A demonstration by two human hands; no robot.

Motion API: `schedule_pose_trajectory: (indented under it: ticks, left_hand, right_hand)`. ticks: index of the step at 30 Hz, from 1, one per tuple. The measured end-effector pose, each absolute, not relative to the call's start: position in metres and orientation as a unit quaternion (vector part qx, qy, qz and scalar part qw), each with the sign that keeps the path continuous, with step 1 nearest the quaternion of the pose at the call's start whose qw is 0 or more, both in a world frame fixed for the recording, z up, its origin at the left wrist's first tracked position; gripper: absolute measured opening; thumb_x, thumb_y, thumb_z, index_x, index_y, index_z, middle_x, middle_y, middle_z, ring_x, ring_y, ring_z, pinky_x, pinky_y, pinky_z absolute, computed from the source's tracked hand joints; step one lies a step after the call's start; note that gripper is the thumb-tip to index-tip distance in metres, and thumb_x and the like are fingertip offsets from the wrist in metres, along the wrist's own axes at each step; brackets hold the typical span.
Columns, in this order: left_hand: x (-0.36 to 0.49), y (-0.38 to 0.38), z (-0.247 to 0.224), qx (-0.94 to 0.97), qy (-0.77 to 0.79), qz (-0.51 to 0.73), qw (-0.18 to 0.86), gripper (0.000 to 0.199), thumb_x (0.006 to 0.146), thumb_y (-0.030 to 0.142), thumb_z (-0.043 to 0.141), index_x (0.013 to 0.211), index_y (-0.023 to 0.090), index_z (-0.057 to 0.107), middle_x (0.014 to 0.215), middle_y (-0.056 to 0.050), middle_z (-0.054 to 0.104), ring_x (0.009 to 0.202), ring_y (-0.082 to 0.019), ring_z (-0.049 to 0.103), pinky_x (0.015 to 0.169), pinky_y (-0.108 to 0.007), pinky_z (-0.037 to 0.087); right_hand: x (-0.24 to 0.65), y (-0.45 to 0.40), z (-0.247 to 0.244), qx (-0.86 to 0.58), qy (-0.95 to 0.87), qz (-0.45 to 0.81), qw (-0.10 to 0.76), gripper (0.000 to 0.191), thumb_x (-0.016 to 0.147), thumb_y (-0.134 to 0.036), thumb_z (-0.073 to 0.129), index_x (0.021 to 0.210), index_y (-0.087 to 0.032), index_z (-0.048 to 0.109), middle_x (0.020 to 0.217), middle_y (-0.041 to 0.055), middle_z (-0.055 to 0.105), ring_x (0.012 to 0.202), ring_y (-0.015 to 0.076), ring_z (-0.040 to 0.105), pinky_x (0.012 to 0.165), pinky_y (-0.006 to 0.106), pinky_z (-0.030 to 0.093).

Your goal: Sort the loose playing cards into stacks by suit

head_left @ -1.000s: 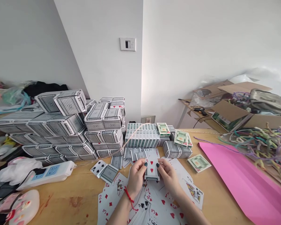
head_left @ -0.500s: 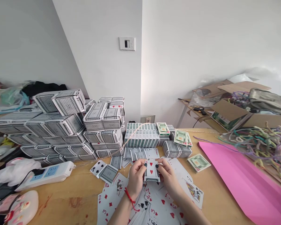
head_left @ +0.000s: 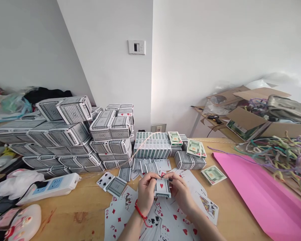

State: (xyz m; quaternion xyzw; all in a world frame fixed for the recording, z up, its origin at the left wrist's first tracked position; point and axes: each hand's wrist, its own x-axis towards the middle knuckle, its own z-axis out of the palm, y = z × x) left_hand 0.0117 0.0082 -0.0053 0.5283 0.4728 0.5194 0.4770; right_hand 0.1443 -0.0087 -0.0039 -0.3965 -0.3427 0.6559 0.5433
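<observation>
Between my two hands is a small assembly of folded playing cards with a red heart facing up and patterned backs at its lower edge. My left hand, with a red string bracelet at the wrist, grips its left side. The fingers of my right hand pinch the top right, and both hands' fingertips meet along the top edge, where the card is partly hidden. Under my hands lie loose playing cards, spread face up, including a king. A few face-down cards lie just left of my left hand.
Stacked blocks of folded cards stand at the back left, with a card structure behind my hands. Green card boxes lie right of centre. A power strip is at left, pink paper and tangled yarn at right.
My fingertips have moved from the card's sides up to its top edge. The upper heart, visible before, is now covered or folded out of sight, leaving one heart showing.
</observation>
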Motion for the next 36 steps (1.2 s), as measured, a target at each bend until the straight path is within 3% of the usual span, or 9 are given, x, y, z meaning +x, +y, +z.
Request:
schedule_pose_trajectory:
  ticks: [4,7,11,15,21,26,31,36]
  left_hand:
    - [0.010,0.004,-0.002,0.554,0.468,0.521,0.451,0.015,0.070,0.019,0.042,0.064,0.018,0.056,0.061,0.001,0.054,0.053,-0.012,0.045,0.050,-0.020,0.035]
    - [0.009,0.003,-0.001,0.576,0.457,0.521,0.433,0.016,0.072,0.018,0.042,0.065,0.019,0.056,0.059,0.001,0.052,0.052,-0.012,0.045,0.051,-0.021,0.036]
    - [0.010,0.003,0.002,0.607,0.414,0.524,0.431,0.015,0.074,0.018,0.042,0.070,0.018,0.057,0.072,-0.003,0.057,0.069,-0.016,0.053,0.064,-0.024,0.042]
    - [0.014,0.003,0.002,0.589,0.415,0.505,0.475,0.021,0.074,0.024,0.051,0.093,0.018,0.058,0.091,-0.007,0.060,0.083,-0.019,0.055,0.072,-0.027,0.043]
    - [0.017,0.008,-0.006,0.567,0.507,0.465,0.453,0.024,0.073,0.040,0.056,0.068,0.016,0.058,0.057,0.002,0.050,0.055,-0.013,0.045,0.053,-0.022,0.037]
    - [0.015,0.010,-0.007,0.540,0.488,0.469,0.500,0.031,0.074,0.042,0.054,0.058,0.016,0.053,0.049,0.005,0.042,0.046,-0.010,0.038,0.046,-0.020,0.031]
    - [0.014,0.007,-0.008,0.547,0.507,0.503,0.437,0.029,0.078,0.042,0.049,0.075,0.017,0.062,0.069,-0.004,0.062,0.064,-0.018,0.055,0.058,-0.025,0.043]
    - [0.011,0.007,-0.008,0.592,0.498,0.527,0.352,0.024,0.080,0.036,0.049,0.090,0.021,0.065,0.088,-0.008,0.066,0.080,-0.022,0.060,0.070,-0.031,0.048]
  right_hand:
    - [0.142,-0.008,-0.005,-0.427,-0.333,0.652,0.531,0.030,0.075,-0.050,0.050,0.071,-0.020,0.055,0.054,-0.0050,0.036,0.046,0.0105,0.036,0.045,0.023,0.031]
    - [0.143,-0.007,-0.010,-0.469,-0.414,0.603,0.495,0.033,0.074,-0.051,0.052,0.062,-0.021,0.047,0.051,-0.0066,0.031,0.043,0.0092,0.028,0.041,0.022,0.024]
    - [0.145,-0.006,-0.011,-0.480,-0.495,0.529,0.494,0.032,0.078,-0.051,0.047,0.071,-0.020,0.050,0.057,-0.0041,0.040,0.049,0.0109,0.035,0.047,0.023,0.031]
    - [0.145,-0.007,-0.008,-0.510,-0.542,0.435,0.507,0.029,0.082,-0.045,0.043,0.076,-0.019,0.053,0.068,0.0009,0.051,0.060,0.0144,0.044,0.056,0.026,0.037]
    - [0.144,-0.009,-0.009,-0.522,-0.575,0.385,0.498,0.025,0.084,-0.040,0.041,0.075,-0.020,0.053,0.069,0.0026,0.054,0.061,0.0162,0.045,0.057,0.027,0.037]
    - [0.146,-0.007,-0.015,-0.542,-0.550,0.399,0.495,0.027,0.081,-0.043,0.044,0.068,-0.021,0.051,0.056,-0.0022,0.045,0.052,0.0141,0.039,0.051,0.025,0.033]
    - [0.143,-0.007,-0.019,-0.566,-0.536,0.378,0.499,0.024,0.075,-0.043,0.054,0.070,-0.020,0.053,0.058,-0.0021,0.045,0.051,0.0131,0.039,0.049,0.025,0.034]
    - [0.142,-0.007,-0.019,-0.577,-0.565,0.345,0.479,0.021,0.076,-0.041,0.053,0.075,-0.020,0.057,0.061,0.0001,0.051,0.053,0.0146,0.045,0.051,0.026,0.038]
